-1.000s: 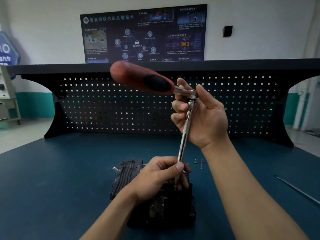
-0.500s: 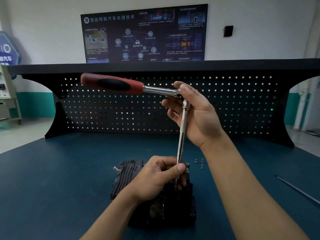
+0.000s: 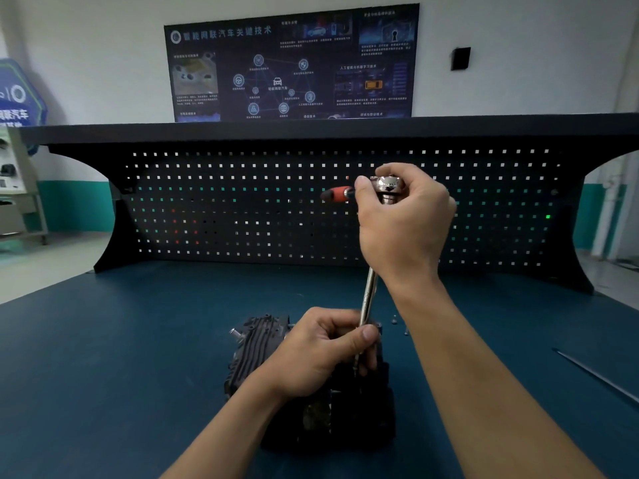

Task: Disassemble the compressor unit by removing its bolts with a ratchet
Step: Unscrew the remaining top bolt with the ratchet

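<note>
Standing at the blue bench (image 3: 103, 375) before a black pegboard (image 3: 242, 209), we have the dark compressor unit (image 3: 256, 344) at the bench's middle, close to us. Our right hand (image 3: 401, 223) closes its grip round the head of the ratchet (image 3: 389, 186), red handle pointing left. Our left hand (image 3: 321, 350), on top of the unit, pinches the upright extension bar (image 3: 368, 295) low down. Small loose bolts (image 3: 395, 319) lie just right of the unit.

1. Compressor (image 3: 256, 347): dark ribbed block, lying flat.
2. Ratchet (image 3: 368, 292): chrome head, red-black handle, long shaft standing nearly upright on the compressor.
3. Bolts (image 3: 395, 319): small, loose, just right of the compressor.
</note>
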